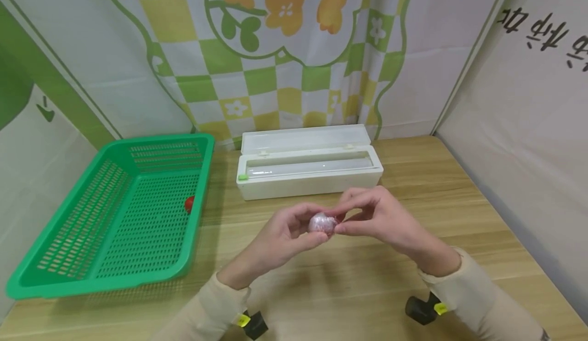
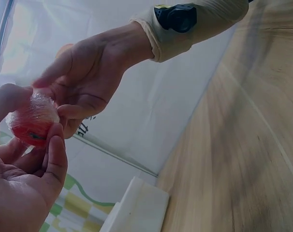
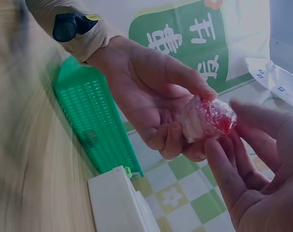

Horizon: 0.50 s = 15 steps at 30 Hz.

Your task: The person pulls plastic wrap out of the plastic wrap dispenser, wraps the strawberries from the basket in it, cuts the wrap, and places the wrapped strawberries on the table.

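A small red tomato [image 2: 33,125] is wrapped in clear, crinkled plastic wrap [image 3: 195,118], and a bit of green shows on it in the left wrist view. My left hand [image 1: 287,231] holds it from the left between thumb and curled fingers, raised over the table in front of the white box. From the other side, the thumb and forefinger of my right hand [image 1: 383,221] pinch the wrap at the tomato's right edge. In the right wrist view, gathered film covers the tomato's side between both hands.
Behind the hands stands a white plastic-wrap dispenser [image 1: 310,185], lid raised and film roll inside. A green basket [image 1: 202,177] sits at the left, with a red object [image 1: 189,204] inside by its right wall. A patterned curtain [image 1: 294,86] hangs behind the wooden table [image 1: 459,193].
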### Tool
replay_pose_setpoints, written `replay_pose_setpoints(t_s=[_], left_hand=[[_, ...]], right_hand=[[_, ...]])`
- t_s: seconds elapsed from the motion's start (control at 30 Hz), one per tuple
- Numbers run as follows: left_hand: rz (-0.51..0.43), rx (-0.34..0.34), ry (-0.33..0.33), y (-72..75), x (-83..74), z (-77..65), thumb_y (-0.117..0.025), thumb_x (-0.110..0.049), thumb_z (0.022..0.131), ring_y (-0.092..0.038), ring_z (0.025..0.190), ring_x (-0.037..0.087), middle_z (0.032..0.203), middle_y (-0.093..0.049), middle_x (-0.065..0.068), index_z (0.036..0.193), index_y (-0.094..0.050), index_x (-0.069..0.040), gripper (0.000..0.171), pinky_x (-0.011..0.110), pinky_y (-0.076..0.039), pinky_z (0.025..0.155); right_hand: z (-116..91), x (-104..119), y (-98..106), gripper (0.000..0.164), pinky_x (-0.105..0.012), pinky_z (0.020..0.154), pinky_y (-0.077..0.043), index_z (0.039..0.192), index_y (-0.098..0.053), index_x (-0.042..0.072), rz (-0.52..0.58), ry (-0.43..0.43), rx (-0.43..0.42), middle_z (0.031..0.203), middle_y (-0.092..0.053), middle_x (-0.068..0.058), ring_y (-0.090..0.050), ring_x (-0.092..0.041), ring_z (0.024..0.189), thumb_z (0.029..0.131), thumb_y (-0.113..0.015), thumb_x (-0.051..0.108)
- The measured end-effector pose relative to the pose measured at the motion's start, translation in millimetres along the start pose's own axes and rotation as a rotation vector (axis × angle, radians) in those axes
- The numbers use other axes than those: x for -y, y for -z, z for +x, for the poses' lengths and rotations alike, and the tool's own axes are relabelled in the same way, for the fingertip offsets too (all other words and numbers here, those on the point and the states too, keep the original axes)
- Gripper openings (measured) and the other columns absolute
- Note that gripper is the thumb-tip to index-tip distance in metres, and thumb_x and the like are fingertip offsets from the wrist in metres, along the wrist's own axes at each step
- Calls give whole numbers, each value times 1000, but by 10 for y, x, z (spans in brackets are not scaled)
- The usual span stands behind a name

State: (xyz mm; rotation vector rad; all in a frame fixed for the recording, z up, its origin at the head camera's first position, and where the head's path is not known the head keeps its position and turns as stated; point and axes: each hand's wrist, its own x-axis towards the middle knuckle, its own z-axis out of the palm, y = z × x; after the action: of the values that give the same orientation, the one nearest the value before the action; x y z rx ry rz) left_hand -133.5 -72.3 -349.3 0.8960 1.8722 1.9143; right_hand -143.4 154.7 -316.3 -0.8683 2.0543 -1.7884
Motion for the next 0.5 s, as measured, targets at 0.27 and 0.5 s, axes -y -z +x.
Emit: replay_pose_setpoints(t_s=[0.27, 0.5], left_hand=[[-7, -1, -18, 1, -4, 3, -61, -10, 91, -64, 103, 20, 119, -61, 21, 126, -55, 1, 36, 30, -56, 85], [-4, -42, 43, -12, -21, 5, -62, -13, 92, -64, 104, 20, 120, -63, 16, 126, -58, -3, 36, 31, -56, 87]], right_hand=[[0, -18, -24, 20, -39, 74, -59, 101, -73, -2, -33, 17, -51, 95, -65, -12, -63, -23, 89, 83, -71, 9], [-14, -58, -53, 17, -33, 66, -59, 98, -74, 0, -153, 103, -116, 90, -66, -9, -64, -16, 80, 84, -71, 8]])
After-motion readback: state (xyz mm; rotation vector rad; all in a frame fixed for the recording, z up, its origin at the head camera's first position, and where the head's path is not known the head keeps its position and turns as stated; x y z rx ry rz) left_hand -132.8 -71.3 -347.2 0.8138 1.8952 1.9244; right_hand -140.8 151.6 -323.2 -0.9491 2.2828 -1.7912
